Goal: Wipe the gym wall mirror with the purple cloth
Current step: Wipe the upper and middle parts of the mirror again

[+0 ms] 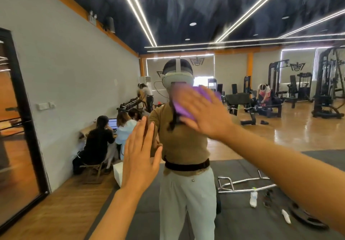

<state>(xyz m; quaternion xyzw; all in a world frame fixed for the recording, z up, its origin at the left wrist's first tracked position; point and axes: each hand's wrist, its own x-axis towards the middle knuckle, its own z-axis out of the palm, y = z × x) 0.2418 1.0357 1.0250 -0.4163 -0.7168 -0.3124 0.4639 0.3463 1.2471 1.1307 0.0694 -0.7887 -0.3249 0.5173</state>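
The wall mirror (242, 25) fills nearly the whole view, with smeary streaks across its upper part. My right hand (202, 112) presses the purple cloth (183, 105) flat against the glass at head height, fingers straight and spread; the hand is motion-blurred and covers much of the cloth. My left hand (141, 155) rests flat on the mirror lower down and to the left, fingers straight, meeting its own reflection. My reflection stands behind both hands.
A black-framed glass door (22, 127) stands at the left. The mirror reflects seated people at a desk (104, 137), a dumbbell rack, weight machines (326, 83), a chrome bar (242, 182) and a bottle (253, 198) on a dark floor mat.
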